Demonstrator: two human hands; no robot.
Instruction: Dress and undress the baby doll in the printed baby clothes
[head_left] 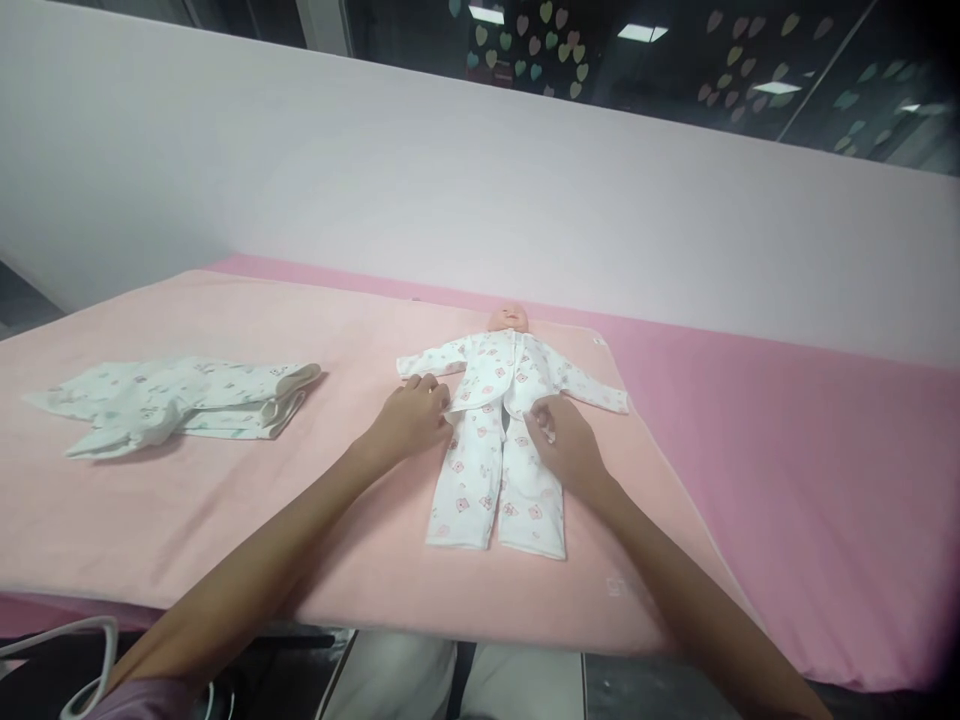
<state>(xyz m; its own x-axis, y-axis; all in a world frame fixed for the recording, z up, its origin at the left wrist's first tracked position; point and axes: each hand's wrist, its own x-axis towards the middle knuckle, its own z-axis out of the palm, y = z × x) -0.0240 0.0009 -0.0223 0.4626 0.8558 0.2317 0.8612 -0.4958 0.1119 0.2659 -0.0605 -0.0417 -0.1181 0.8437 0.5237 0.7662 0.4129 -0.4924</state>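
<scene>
A baby doll (509,317) lies on its back, dressed in a white long-sleeved baby top (491,368) with a small pink print. Matching baby pants (469,490) cover its legs, their two legs spread slightly apart. At the left side of the top's hem, my left hand (414,415) has its fingers curled in on the cloth edge. My right hand (568,440) pinches the hem on the other side, over the pants' waist. The top's front edges part towards the bottom, and a small dark gap shows between them. Both sleeves stretch outwards.
A folded white printed cloth (187,400) with a knotted-looking end lies to the left. Beneath everything is a peach-pink mat (360,560) over a brighter pink cover (787,480). A white wall (480,190) rises behind. A white cable (105,650) hangs at the lower left.
</scene>
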